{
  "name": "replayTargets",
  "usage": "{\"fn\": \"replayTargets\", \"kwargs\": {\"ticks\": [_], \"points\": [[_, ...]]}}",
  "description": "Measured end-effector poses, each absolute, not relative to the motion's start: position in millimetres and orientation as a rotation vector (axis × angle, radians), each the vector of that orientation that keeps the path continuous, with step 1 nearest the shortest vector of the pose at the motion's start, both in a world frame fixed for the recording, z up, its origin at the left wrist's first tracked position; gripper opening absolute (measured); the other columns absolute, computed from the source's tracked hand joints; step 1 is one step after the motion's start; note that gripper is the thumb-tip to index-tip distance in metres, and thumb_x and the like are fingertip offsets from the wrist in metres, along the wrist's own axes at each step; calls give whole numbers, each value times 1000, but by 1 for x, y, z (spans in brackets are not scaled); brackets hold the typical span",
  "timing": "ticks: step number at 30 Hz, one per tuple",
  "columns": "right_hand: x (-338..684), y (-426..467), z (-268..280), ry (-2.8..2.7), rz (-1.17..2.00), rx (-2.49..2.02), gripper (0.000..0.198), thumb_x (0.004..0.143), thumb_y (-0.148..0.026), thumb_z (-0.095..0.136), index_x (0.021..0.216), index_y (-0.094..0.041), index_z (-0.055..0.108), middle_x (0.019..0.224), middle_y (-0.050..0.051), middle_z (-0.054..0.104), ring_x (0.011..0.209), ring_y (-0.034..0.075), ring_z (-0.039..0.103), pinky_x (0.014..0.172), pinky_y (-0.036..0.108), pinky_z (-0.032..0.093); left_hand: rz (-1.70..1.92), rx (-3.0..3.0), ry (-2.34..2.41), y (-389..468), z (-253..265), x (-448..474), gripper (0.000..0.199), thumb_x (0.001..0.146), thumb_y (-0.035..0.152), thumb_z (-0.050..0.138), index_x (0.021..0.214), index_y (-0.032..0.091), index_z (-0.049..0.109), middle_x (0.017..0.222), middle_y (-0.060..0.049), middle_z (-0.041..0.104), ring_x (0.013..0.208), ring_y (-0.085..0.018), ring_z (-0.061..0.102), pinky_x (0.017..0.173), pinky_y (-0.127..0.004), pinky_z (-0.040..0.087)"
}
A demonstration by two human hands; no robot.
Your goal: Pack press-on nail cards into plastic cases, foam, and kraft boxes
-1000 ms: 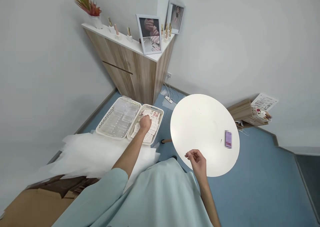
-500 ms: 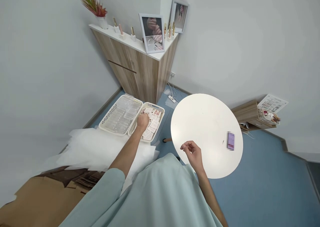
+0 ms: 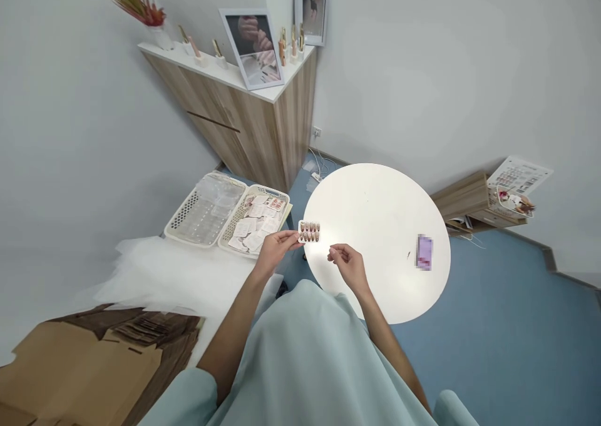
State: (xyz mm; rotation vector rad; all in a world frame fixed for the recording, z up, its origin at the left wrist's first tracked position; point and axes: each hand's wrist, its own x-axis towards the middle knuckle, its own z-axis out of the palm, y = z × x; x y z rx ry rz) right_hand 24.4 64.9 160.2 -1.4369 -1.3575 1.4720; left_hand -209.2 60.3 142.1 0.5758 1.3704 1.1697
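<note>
My left hand (image 3: 277,251) pinches the edge of a small white card of press-on nails (image 3: 309,231), with brownish, glossy nails set in two rows. The card is held over the left rim of a round white table (image 3: 375,213). Just right of it, my right hand (image 3: 348,266) hovers above the same rim with its fingers loosely bent. I see nothing in it, and it does not touch the card. Behind my left hand, a white basket (image 3: 224,241) holds several packets or cards (image 3: 253,226), pale and partly printed.
A second basket (image 3: 171,226) with clear plastic cases adjoins the first, beside white wrapping sheets (image 3: 159,266) and flattened cardboard (image 3: 79,376). A blurred purple item (image 3: 424,252) lies on the table. A wooden cabinet (image 3: 253,119) with framed pictures and bottles stands behind; a low shelf (image 3: 464,201) is right.
My left hand has come out of the basket and moved right with the nail card. My right hand has shifted slightly left and up. The camera view has turned a little right.
</note>
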Motion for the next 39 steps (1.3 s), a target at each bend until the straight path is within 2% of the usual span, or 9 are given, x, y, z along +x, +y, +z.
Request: {"fn": "replayTargets", "kwargs": {"ticks": [8, 15, 17, 21, 23, 26, 32, 36, 39], "points": [[51, 59, 159, -1236, 1515, -1373, 32, 93, -54, 71, 90, -22, 72, 80, 5, 77, 81, 21, 74, 80, 36, 58, 1119, 579, 1327, 43, 174, -148, 53, 69, 59, 93, 95, 15, 81, 96, -11, 82, 95, -29, 79, 105, -53, 62], [68, 50, 164, -1074, 1606, -1341, 34, 89, -56, 75, 85, -22, 70, 75, 3, 74, 78, 22, 75, 77, 35, 57, 1048, 582, 1259, 37, 181, -130, 44, 75, 55, 91, 93, 17, 79, 94, -8, 79, 90, -26, 77, 103, -51, 62], [72, 47, 165, -1017, 1683, -1285, 33, 89, -55, 75, 84, -23, 70, 74, 2, 72, 78, 21, 74, 77, 34, 56, 1038, 584, 1191, 35, 182, -128, 41, 77, 53, 90, 94, 17, 78, 98, -8, 79, 96, -26, 76, 103, -50, 61], [76, 41, 167, -893, 1862, -1160, 33, 88, -52, 79, 80, -22, 69, 74, 0, 67, 75, 18, 72, 73, 30, 53, 1019, 627, 965, 33, 184, -123, 45, 87, 50, 84, 117, 18, 77, 123, -13, 77, 120, -31, 70, 111, -49, 53], [75, 38, 168, -848, 1924, -1118, 34, 87, -52, 80, 77, -21, 67, 74, 0, 65, 74, 17, 70, 71, 29, 52, 1000, 641, 856, 31, 185, -119, 51, 90, 52, 80, 127, 17, 75, 129, -16, 76, 125, -34, 69, 114, -51, 50], [74, 35, 168, -831, 1956, -1115, 38, 87, -54, 81, 74, -21, 66, 74, 0, 64, 73, 17, 70, 70, 28, 52, 995, 638, 814, 29, 186, -114, 55, 91, 54, 79, 129, 15, 75, 131, -19, 76, 127, -37, 68, 116, -54, 47], [74, 34, 174, -1041, 1673, -1375, 38, 84, -58, 81, 88, -22, 73, 73, 2, 70, 75, 20, 72, 71, 31, 55, 1028, 630, 1023, 23, 182, -114, 65, 83, 56, 85, 132, 15, 72, 130, -20, 76, 131, -37, 68, 116, -53, 49], [70, 32, 190, -1178, 1431, -1458, 34, 88, -57, 76, 91, -24, 74, 85, 4, 74, 75, 20, 72, 73, 34, 56, 1048, 736, 1251, 18, 175, -118, 74, 73, 55, 91, 134, 19, 70, 130, -17, 77, 128, -35, 69, 113, -51, 53], [59, 30, 200, -1310, 1321, -1449, 31, 89, -56, 76, 89, -25, 75, 93, 4, 75, 74, 19, 68, 72, 34, 55, 1077, 845, 1372, 12, 172, -119, 75, 72, 54, 92, 135, 20, 69, 130, -15, 75, 124, -32, 71, 113, -49, 54]]}}
